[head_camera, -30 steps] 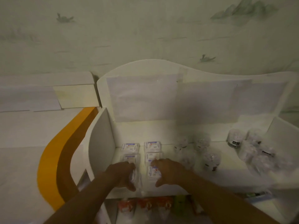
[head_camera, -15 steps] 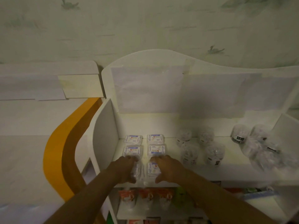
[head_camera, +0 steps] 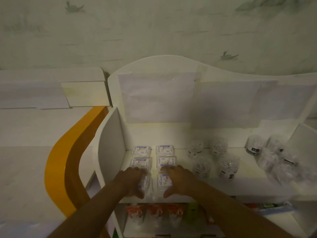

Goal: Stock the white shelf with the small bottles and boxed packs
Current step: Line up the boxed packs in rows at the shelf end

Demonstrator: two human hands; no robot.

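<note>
On the white shelf (head_camera: 240,182), the left hand (head_camera: 133,180) grips one front boxed pack (head_camera: 145,183) and the right hand (head_camera: 178,179) another (head_camera: 163,181). Both packs lie flat, long axes running front to back (two tidy columns), with clear bottles (head_camera: 201,166) upright beside them.

White shelf (head_camera: 171,127), centre frame: six clear boxed packs (head_camera: 166,150) with blue-white labels lie flat in two columns at its left end (front pair partly hidden). Small clear bottles (head_camera: 200,166) stand upright centre-right and far right.
</note>
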